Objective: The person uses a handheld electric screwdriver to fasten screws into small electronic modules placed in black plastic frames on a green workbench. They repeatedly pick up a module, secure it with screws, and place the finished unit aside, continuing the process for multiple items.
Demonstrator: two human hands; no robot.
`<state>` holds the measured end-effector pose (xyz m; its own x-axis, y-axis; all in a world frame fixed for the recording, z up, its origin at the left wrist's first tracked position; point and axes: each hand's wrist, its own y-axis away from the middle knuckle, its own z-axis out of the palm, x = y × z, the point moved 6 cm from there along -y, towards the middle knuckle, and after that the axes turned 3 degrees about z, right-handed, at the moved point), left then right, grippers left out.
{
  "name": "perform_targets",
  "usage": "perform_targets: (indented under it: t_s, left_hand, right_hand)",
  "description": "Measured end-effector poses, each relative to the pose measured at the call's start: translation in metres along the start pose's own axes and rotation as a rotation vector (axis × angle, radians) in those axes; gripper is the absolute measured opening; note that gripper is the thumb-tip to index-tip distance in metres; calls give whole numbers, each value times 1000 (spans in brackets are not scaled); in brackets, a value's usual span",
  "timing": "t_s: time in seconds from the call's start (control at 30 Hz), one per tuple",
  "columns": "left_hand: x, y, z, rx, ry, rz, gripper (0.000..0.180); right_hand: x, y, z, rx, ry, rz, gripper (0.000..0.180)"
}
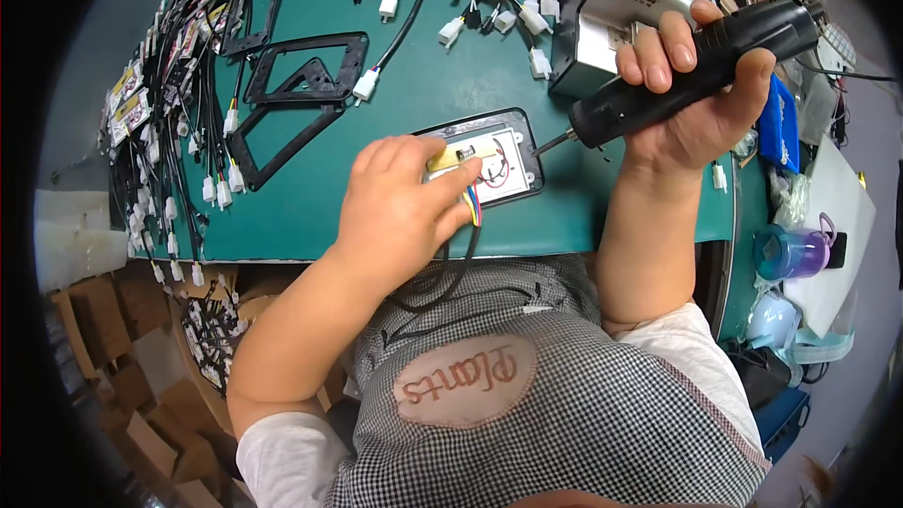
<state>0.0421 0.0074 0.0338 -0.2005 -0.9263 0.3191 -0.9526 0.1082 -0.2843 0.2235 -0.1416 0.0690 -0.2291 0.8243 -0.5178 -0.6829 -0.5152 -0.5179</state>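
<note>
Left fingers (pixel 454 182): closed over black-rimmed module (pixel 511 169), likely steadying it. Right fingers (pixel 677 40): wrapped round black screwdriver (pixel 715 61), bit (pixel 555 142) angled towards module.

On the table (pixel 292 221), the left hand (pixel 400 193) rested over the case (pixel 536 160), fingertips at its yellow part (pixel 482 152). The right hand (pixel 701 113) gripped a screwdriver (pixel 720 52) right of the case, bit tip at the case's right edge. Frames (pixel 350 66) lay beyond the case to the left, cables (pixel 193 113) farther left; a bottle (pixel 795 252) was well to its right.
</note>
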Motion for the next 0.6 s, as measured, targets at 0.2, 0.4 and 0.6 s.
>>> perform_targets:
  t_s: [0.2,0.4,0.6]
  left_hand:
    - [-8,-2,2,-39,-86,-48,42]
    - [-18,-7,11,-48,30,-23,42]
    - [-6,-18,20,-16,78,27,43]
  right_hand:
    - [-4,-1,-4,-13,26,-9,59]
    - [-23,1,1,101,159,-166,52]
    - [-106,-8,21,377,753,-440,43]
